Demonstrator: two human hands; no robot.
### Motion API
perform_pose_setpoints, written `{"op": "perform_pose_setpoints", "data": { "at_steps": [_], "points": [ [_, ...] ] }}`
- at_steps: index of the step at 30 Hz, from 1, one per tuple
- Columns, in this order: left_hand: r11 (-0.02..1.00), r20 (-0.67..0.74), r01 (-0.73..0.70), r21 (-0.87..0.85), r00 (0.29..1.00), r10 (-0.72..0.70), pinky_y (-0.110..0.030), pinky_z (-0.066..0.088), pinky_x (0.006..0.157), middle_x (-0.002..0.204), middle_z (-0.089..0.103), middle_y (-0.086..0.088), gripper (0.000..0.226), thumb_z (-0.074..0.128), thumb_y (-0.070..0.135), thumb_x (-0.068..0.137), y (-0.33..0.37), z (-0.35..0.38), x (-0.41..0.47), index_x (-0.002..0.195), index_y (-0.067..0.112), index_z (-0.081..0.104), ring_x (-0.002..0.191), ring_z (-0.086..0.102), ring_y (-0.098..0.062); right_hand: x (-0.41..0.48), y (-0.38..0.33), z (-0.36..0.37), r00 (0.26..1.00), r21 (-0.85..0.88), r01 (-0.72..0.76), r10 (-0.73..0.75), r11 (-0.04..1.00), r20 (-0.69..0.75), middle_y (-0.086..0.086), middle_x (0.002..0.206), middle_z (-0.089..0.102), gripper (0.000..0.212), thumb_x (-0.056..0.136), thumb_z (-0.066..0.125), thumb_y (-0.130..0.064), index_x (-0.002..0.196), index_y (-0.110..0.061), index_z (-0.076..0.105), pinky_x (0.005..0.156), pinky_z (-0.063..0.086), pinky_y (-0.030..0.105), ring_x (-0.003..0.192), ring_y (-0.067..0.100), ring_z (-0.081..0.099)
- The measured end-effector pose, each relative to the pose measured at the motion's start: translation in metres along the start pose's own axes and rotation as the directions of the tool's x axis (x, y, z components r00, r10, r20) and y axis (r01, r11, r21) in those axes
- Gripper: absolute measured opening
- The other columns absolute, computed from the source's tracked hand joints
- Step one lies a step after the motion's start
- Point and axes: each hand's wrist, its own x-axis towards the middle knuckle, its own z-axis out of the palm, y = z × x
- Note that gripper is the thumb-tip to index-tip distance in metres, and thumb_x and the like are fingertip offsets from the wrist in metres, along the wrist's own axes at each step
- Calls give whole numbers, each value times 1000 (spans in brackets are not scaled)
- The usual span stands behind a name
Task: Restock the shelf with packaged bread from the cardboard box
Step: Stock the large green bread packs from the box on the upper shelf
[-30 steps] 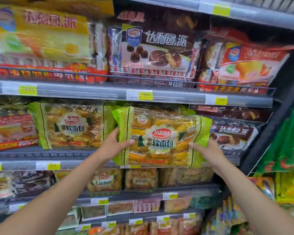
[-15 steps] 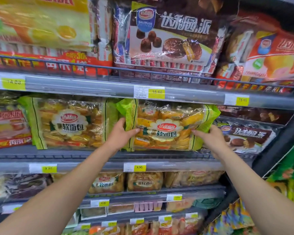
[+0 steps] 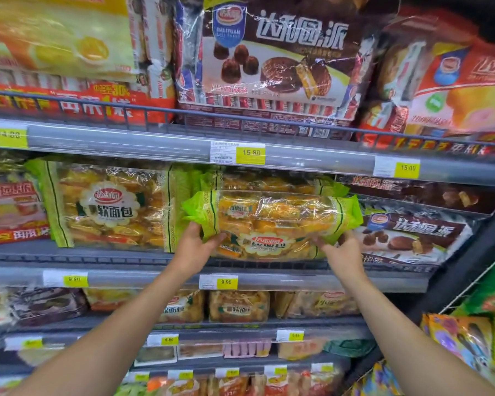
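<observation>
A green-edged clear bread bag (image 3: 272, 221) full of orange wrapped rolls lies tipped back on the middle shelf (image 3: 143, 277), its label facing down and forward. My left hand (image 3: 195, 247) grips its lower left corner. My right hand (image 3: 340, 250) holds its lower right edge, fingers under the bag. Behind it another green bread bag (image 3: 269, 181) shows. A matching bread bag (image 3: 109, 207) stands upright to the left. The cardboard box is not in view.
Chocolate pie packs (image 3: 406, 235) fill the shelf to the right, red packs (image 3: 12, 212) to the left. The upper shelf rail (image 3: 160, 142) with price tags hangs just above. Smaller bread packs (image 3: 237, 307) sit on the shelf below. Snack bags (image 3: 463, 338) hang at lower right.
Both hands pushed the bread bag deeper into the middle shelf and tipped it backward, top going in first. My view moved closer to the shelves.
</observation>
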Motion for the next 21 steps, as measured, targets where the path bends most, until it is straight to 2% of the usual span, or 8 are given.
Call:
{"op": "perform_pose_setpoints", "data": {
  "at_steps": [3,5,7,11,14,16,18,21],
  "points": [
    [999,-135,-32,-13,990,30,-22,39,57,79,46,2,51,83,45,76,3,1,-8,85,15,44,70,47,-17,-2,0,-1,996,-34,14,-17,999,-90,-1,116,61,68,75,86,-38,125,-9,50,91,48,39,111,25,58],
    [1000,-287,0,26,958,8,-31,44,61,84,49,1,62,85,56,70,5,2,-20,94,16,44,71,48,-18,-7,4,2,981,-126,0,-25,992,-193,1,98,58,58,73,84,-49,104,-13,52,73,47,37,87,21,56],
    [1000,-314,2,26,949,6,-36,36,55,67,45,-1,54,81,54,76,5,9,-33,79,16,42,58,43,-22,-18,6,7,974,-174,42,-80,984,-213,0,72,52,33,81,77,-31,77,-15,48,57,37,32,67,21,50],
    [997,-330,-56,-60,943,33,-35,36,56,58,48,2,41,74,36,88,4,22,-52,67,15,45,55,46,-21,-30,13,16,968,-75,111,-125,991,-219,-4,58,50,34,88,60,-11,59,-22,47,53,32,30,58,20,46],
    [971,-273,-236,-35,937,218,-23,48,77,89,64,14,18,73,28,89,0,25,-62,81,23,59,88,61,1,-35,24,14,950,-177,296,-308,939,-46,-6,92,63,10,93,61,-29,91,-22,68,74,49,33,86,11,58],
    [910,-184,-397,120,892,413,-10,39,100,119,59,17,9,74,23,88,-6,28,-66,93,26,67,116,50,11,-40,33,12,898,-307,439,-422,844,124,-3,133,51,37,93,66,-35,128,-26,61,100,42,29,123,8,47],
    [752,-117,-547,370,775,621,-21,36,112,138,51,1,28,76,22,87,-17,33,-63,115,25,71,132,45,-9,-43,41,13,813,-433,573,-546,695,200,5,150,36,57,90,70,-34,143,-32,50,107,35,30,141,17,33],
    [538,10,-539,648,713,701,-43,43,109,149,44,-12,56,75,25,87,-25,37,-54,140,29,57,137,44,-32,-42,45,19,777,-612,589,-577,528,251,14,153,32,66,89,71,-30,148,-34,41,95,54,40,141,33,34]
  ]
}}
